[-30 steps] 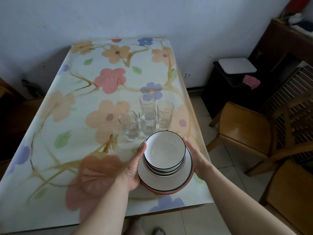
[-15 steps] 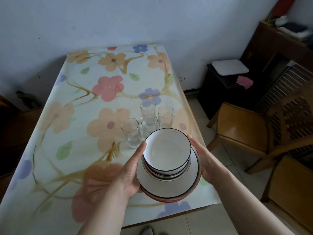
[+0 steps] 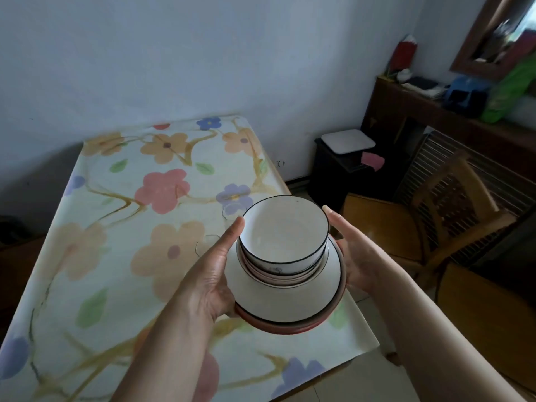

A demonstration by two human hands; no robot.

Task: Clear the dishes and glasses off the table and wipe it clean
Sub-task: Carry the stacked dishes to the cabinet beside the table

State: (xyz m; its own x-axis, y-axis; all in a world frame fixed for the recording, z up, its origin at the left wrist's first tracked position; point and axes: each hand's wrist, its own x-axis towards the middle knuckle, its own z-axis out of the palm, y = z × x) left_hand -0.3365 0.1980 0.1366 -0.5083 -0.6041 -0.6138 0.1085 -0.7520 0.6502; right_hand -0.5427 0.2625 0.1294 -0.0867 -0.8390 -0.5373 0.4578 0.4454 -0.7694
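Gripping the stack of dishes from both sides, the left hand and right hand curl under the plate rims, index fingers pressed against the top white bowl. It is held above the floral table, near its right edge. Glasses behind it are mostly hidden. A wooden chair stands right.

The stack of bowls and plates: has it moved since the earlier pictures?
Yes. The stack, held between the left hand and right hand, has risen off the table and now hides most of the glasses.
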